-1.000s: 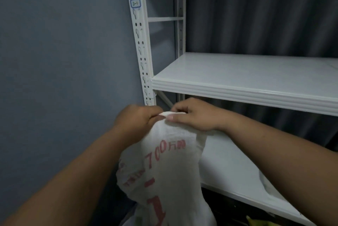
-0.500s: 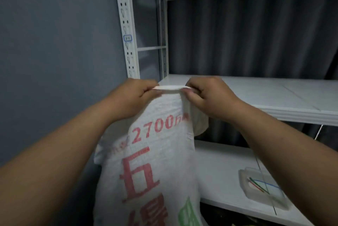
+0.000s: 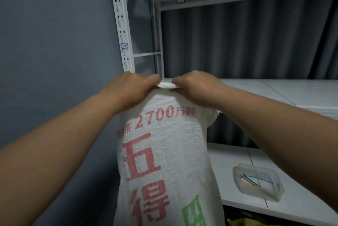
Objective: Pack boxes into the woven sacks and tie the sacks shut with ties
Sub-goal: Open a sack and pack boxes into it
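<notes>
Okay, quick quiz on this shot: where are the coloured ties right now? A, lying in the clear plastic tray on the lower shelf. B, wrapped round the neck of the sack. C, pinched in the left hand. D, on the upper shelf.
A: the coloured ties lie in the clear plastic tray on the lower shelf, while both hands grip the woven sack top.

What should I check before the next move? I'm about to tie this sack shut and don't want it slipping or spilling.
1. Left hand pinches the sack's top edge: ok.
2. Right hand pinches the same edge: ok.
3. Woven sack hangs upright, mouth gathered flat between the hands: ok.
4. Boxes packed inside the sack: cannot tell, the contents are hidden.
5. Ties at hand: ok, coloured ones lie in the clear tray on the lower shelf.
6. A hand free to fetch a tie: not ok, both are holding the sack.
</notes>
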